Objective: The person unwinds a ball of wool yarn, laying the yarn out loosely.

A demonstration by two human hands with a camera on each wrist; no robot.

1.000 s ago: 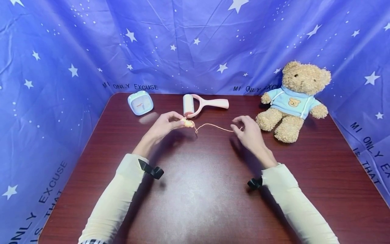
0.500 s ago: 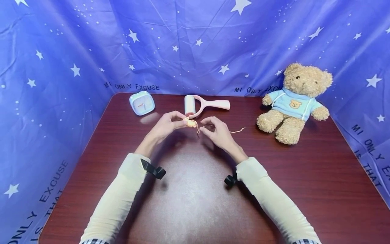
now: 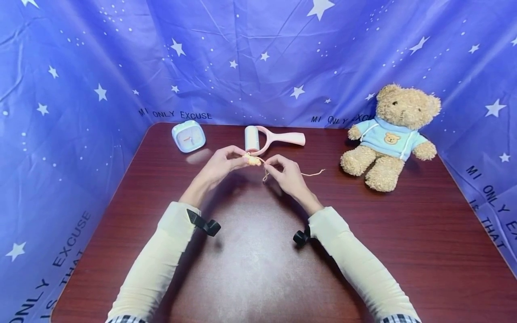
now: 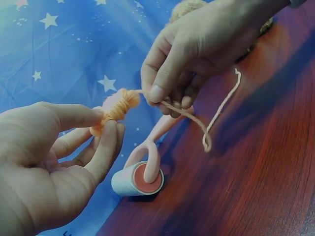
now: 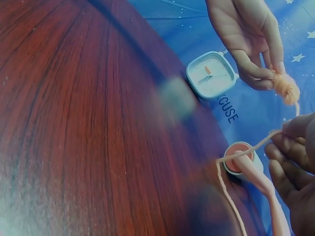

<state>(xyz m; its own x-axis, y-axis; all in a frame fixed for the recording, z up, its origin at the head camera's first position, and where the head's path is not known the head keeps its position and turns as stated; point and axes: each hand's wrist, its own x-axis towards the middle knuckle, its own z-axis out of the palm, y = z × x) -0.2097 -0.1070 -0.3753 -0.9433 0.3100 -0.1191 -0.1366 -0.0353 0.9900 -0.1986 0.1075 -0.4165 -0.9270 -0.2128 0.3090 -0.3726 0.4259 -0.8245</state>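
Observation:
My left hand (image 3: 220,165) pinches a small bundle of wound orange yarn (image 4: 118,106) between thumb and fingers, held up above the table. Close on its right, my right hand (image 3: 288,176) pinches the yarn strand (image 4: 189,115) a short way from the bundle. Past those fingertips the loose tail bends and trails off to the right, its free end (image 3: 322,171) showing beyond the hand. In the right wrist view the strand (image 5: 228,194) hangs down in front of the pink lint roller (image 5: 256,172).
Behind the hands lies the lint roller (image 3: 252,138) with its white roll and pink handle. A pale blue clock (image 3: 188,136) stands at the back left. A teddy bear (image 3: 389,137) in a blue top sits at the back right. A starry blue curtain (image 3: 258,80) encloses the brown table (image 3: 258,251).
My right hand has come left from the yarn's far end to beside the bundle and now pinches the strand there. The left hand keeps its hold almost in place.

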